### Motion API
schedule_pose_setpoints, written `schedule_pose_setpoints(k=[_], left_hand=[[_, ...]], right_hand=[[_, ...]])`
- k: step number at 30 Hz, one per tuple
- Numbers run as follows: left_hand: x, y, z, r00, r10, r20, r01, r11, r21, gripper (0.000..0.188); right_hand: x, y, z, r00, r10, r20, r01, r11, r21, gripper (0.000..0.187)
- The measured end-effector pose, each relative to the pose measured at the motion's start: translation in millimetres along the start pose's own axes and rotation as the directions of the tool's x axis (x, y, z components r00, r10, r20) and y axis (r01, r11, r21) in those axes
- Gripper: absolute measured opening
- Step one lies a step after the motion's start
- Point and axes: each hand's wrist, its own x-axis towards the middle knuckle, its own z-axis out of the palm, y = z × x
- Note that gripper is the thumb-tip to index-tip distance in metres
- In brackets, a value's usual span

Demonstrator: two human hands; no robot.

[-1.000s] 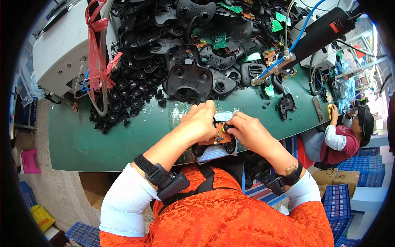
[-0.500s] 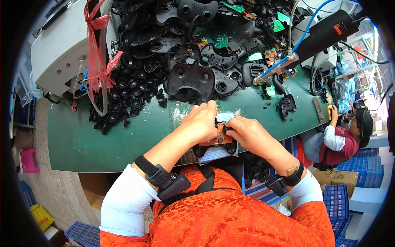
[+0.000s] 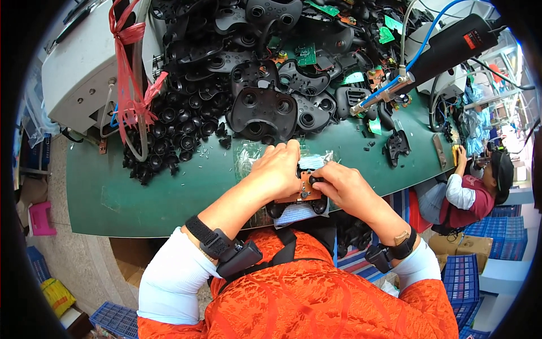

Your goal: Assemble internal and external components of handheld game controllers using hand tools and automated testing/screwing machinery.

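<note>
From the head view, I see a smooth dull-green tabletop (image 3: 141, 209) under a glossy heap of cup-shaped black caps (image 3: 169, 130); beyond them lie matt black controller shells (image 3: 263, 110), curved and pierced with round holes; crinkled clear film (image 3: 245, 155) lies flat near the hands; shredded red plastic ribbon (image 3: 130, 35) is knotted round a post before a pale metal box (image 3: 84, 73); a smooth black cylinder (image 3: 451, 48) slants in from the right; a co-worker (image 3: 468, 192) sits farther off.

The opened controller (image 3: 319, 204) is at the table's near edge, between the two hands, on a bluish-white pad (image 3: 296, 214); its rounded black grips point toward the wearer, and a flat orange-brown circuit board (image 3: 305, 195) lies exposed, with a round black stick cap (image 3: 314, 179) at its upper right; the left hand (image 3: 278, 169) is curled closed round the controller's left side, fingertips hidden; the right hand (image 3: 342, 183) has thumb and fingers nearly together, touching the cap; whether they pinch it I cannot tell.

Against half a second ago, the right fingers cover less of the cap, so more of its round top shows; the left hand keeps its place on the controller.
</note>
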Motion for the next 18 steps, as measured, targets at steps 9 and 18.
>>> schedule_pose_setpoints(k=[9, 18], left_hand=[[0.2, -2.3, 0.7, 1.0, 0.021, -0.007, -0.021, 1.0, 0.018, 0.052], [1.4, -1.2, 0.0, 1.0, 0.001, 0.02, -0.002, 1.0, 0.023, 0.053]], right_hand=[[2.4, -5.6, -6.1, 0.996, 0.0, 0.095, 0.02, 0.979, -0.205, 0.018], [1.0, -1.0, -5.3, 0.997, -0.022, 0.08, 0.032, 0.992, -0.126, 0.02]])
